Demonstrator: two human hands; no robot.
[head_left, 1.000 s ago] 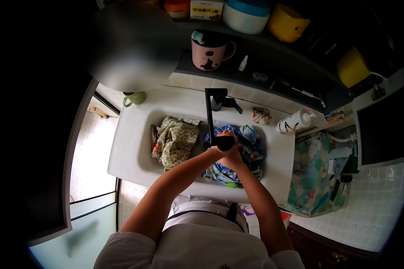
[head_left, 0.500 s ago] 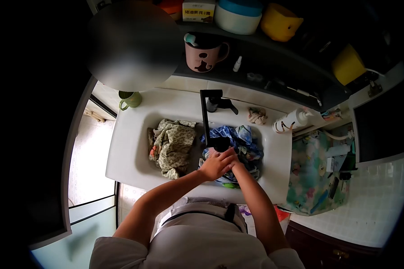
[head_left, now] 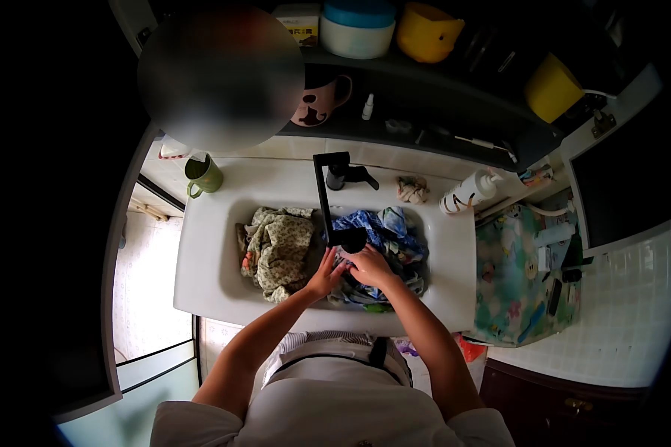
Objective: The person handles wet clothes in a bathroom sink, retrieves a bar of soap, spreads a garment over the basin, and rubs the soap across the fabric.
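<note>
Both my hands are just below the spout of the black faucet (head_left: pixel 322 197), over the sink (head_left: pixel 449 257). My left hand (head_left: pixel 326 276) has its fingers stretched out towards the spout. Close against it is my right hand (head_left: pixel 369 266), its fingers reaching left, their tips partly hidden; I see nothing held in either. Beneath and behind the hands lies a heap of blue patterned cloth (head_left: pixel 380 227) in the right part of the basin. A pale cloth with a small dark print (head_left: pixel 279 242) is bunched in the left part.
A green mug (head_left: pixel 205 177) stands at the sink's back left corner. A crumpled cloth (head_left: pixel 412 189) and a white pump bottle (head_left: pixel 466 194) sit at the back right. Above runs a dark shelf (head_left: pixel 440 141) with a pink mug (head_left: pixel 317 104) and a small white bottle (head_left: pixel 368 106).
My hands were clasped, one over the other, under the spout; now they have come apart side by side. The left hand has shifted left. The head view has moved slightly.
</note>
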